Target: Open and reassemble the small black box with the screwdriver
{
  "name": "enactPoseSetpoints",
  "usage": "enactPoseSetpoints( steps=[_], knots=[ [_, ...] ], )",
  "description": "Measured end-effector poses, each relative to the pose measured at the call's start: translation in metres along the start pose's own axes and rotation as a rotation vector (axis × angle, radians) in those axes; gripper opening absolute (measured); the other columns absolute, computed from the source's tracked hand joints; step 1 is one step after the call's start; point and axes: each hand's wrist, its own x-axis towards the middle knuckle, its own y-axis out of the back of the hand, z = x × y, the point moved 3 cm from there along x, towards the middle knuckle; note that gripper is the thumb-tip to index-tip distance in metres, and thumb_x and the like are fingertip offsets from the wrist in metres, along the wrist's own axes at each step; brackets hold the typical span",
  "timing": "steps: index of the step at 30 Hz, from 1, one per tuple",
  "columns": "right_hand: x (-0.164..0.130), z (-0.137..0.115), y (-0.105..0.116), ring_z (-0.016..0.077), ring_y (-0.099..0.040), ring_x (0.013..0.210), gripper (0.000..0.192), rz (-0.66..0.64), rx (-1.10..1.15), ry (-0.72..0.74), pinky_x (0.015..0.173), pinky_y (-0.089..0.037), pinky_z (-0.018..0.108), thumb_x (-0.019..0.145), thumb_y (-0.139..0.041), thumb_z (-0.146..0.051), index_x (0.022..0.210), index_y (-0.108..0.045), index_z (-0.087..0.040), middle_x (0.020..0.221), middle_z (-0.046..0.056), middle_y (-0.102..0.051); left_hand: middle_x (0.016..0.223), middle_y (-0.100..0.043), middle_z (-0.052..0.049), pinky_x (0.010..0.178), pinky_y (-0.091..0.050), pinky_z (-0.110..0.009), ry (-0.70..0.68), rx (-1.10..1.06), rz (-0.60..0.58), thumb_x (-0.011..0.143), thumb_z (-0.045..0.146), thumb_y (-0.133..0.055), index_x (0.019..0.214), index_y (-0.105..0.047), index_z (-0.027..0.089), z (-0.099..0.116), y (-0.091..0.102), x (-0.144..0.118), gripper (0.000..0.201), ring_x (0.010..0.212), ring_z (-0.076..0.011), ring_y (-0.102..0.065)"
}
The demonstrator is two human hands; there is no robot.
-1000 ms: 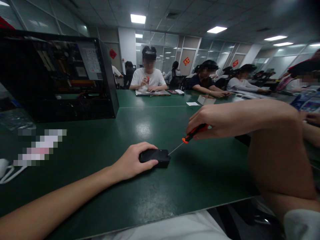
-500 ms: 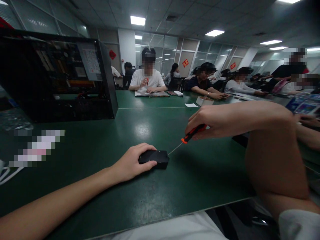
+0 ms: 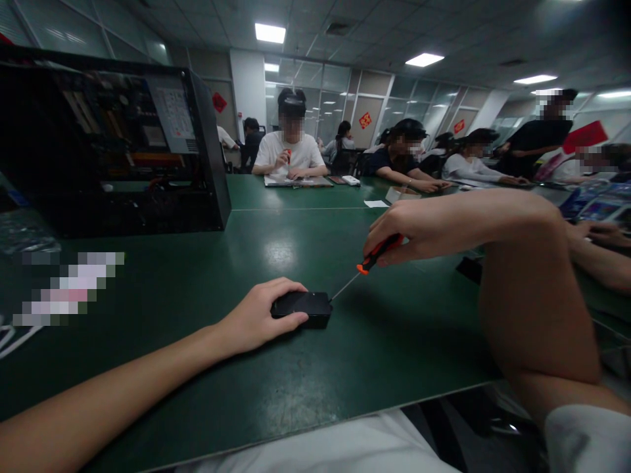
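A small black box-shaped device [image 3: 315, 311] lies on the green table, its exact kind unclear. Around its left end, my left hand [image 3: 266, 310] is closed, thumb on the near side and fingers over the far side. My right hand [image 3: 399, 231] grips the black and orange handle of a screwdriver [image 3: 363, 268], wrist bent and raised above the table. The screwdriver's thin shaft slants down to the left, and its tip meets the right end of the device near the top edge. What the tip sits in is too small to make out.
An open black computer case [image 3: 207, 151] stands at the left on the green table [image 3: 276, 374]. Near it lie a pixelated strip with a white cord [image 3: 24, 341] and clear plastic [image 3: 24, 233]. White paper [image 3: 376, 203] lies farther back. Other people sit opposite and at the right.
The whole view has shifted slightly. My hands keep their hold on the device and the screwdriver, whose tip stays at the device's right end.
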Motion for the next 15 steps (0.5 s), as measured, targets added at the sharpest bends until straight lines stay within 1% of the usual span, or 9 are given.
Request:
enactPoseSetpoints(
  steps=[2, 3, 6, 8, 9, 12, 15],
  knots=[
    [0.0, -0.006, -0.007, 0.0084, -0.067, 0.074, 0.021, -0.295, 0.043, 0.124, 0.065, -0.045, 0.021, 0.087, -0.07, -0.031, 0.101, -0.08, -0.02, 0.093, -0.001, -0.077, 0.113, -0.071, -0.004, 0.088, -0.048, -0.032, 0.005, -0.004, -0.002, 0.09, 0.034, -0.07, 0.119, -0.066, 0.02, 0.0, 0.0, 0.0, 0.033, 0.101, -0.0223, -0.067],
    [0.001, -0.007, -0.008, 0.0097, -0.068, 0.075, 0.021, -0.372, 0.054, 0.16, 0.064, -0.046, 0.021, 0.089, -0.067, -0.028, 0.105, -0.079, -0.021, 0.096, -0.001, -0.077, 0.113, -0.071, -0.004, 0.089, -0.048, -0.032, 0.009, -0.007, -0.003, 0.09, 0.034, -0.07, 0.12, -0.066, 0.019, 0.0, 0.0, 0.0, 0.033, 0.101, -0.0223, -0.067],
    [0.009, -0.005, -0.008, 0.013, -0.069, 0.076, 0.021, -0.39, 0.071, 0.175, 0.062, -0.047, 0.021, 0.091, -0.065, -0.029, 0.106, -0.078, -0.024, 0.096, -0.001, -0.077, 0.115, -0.071, -0.005, 0.089, -0.048, -0.032, 0.022, -0.013, -0.003, 0.09, 0.035, -0.07, 0.12, -0.066, 0.019, 0.0, 0.0, 0.001, 0.035, 0.103, -0.023, -0.067],
    [0.016, -0.001, -0.013, 0.0146, -0.069, 0.078, 0.025, -0.445, 0.104, 0.16, 0.064, -0.048, 0.022, 0.093, -0.064, -0.038, 0.105, -0.078, -0.022, 0.095, 0.001, -0.076, 0.114, -0.072, -0.005, 0.09, -0.048, -0.033, 0.031, -0.014, -0.002, 0.089, 0.035, -0.071, 0.119, -0.067, 0.019, 0.001, 0.0, 0.001, 0.035, 0.102, -0.0236, -0.067],
    [0.019, 0.002, -0.019, 0.0152, -0.069, 0.078, 0.03, -0.469, 0.123, 0.14, 0.065, -0.048, 0.023, 0.093, -0.063, -0.044, 0.105, -0.077, -0.02, 0.094, 0.002, -0.076, 0.114, -0.072, -0.005, 0.089, -0.048, -0.033, 0.039, -0.018, -0.001, 0.088, 0.035, -0.071, 0.118, -0.067, 0.019, 0.001, 0.0, 0.0, 0.034, 0.102, -0.0238, -0.067],
    [0.022, 0.017, -0.046, 0.0164, -0.066, 0.076, 0.05, -0.503, 0.176, 0.062, 0.064, -0.046, 0.025, 0.092, -0.059, -0.059, 0.104, -0.076, -0.014, 0.092, 0.007, -0.074, 0.112, -0.073, -0.005, 0.088, -0.049, -0.034, 0.066, -0.036, -0.007, 0.087, 0.036, -0.072, 0.116, -0.068, 0.02, 0.0, 0.002, 0.0, 0.034, 0.099, -0.0241, -0.067],
    [0.016, 0.034, -0.084, 0.0157, -0.061, 0.071, 0.061, -0.499, 0.233, -0.002, 0.06, -0.041, 0.025, 0.091, -0.054, -0.069, 0.099, -0.074, -0.012, 0.085, 0.007, -0.071, 0.112, -0.073, -0.005, 0.088, -0.049, -0.034, 0.082, -0.045, -0.02, 0.087, 0.038, -0.071, 0.116, -0.068, 0.02, -0.001, 0.002, 0.001, 0.035, 0.099, -0.0246, -0.067]
  ],
)
